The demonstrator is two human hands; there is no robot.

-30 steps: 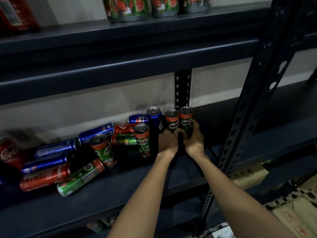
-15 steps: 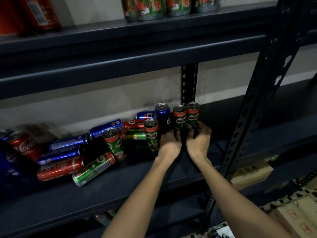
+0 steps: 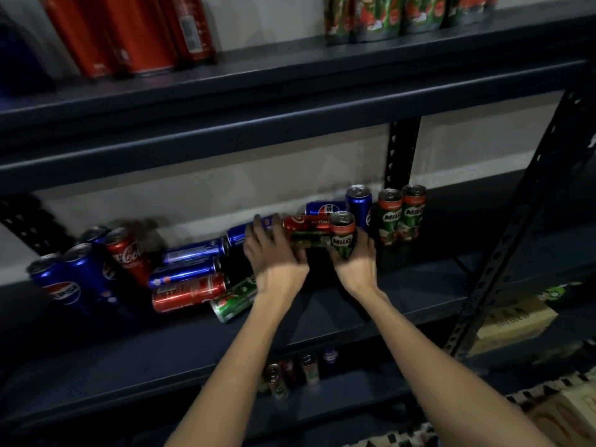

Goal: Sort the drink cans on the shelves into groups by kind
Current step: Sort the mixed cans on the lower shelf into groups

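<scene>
On the dark shelf (image 3: 322,321), your right hand (image 3: 356,264) grips an upright Milo can (image 3: 342,235); at its 9 o'clock your left hand (image 3: 274,253), fingers spread, rests on lying cans (image 3: 190,272).

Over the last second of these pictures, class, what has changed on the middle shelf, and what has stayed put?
Both hands left the two upright Milo cans at the right post. The right hand now has its grip on another upright Milo can; the left hand has moved left onto the lying cans, its hold unclear. The Milo pair, the upright Pepsi can and the pile at left stayed in place.
</scene>
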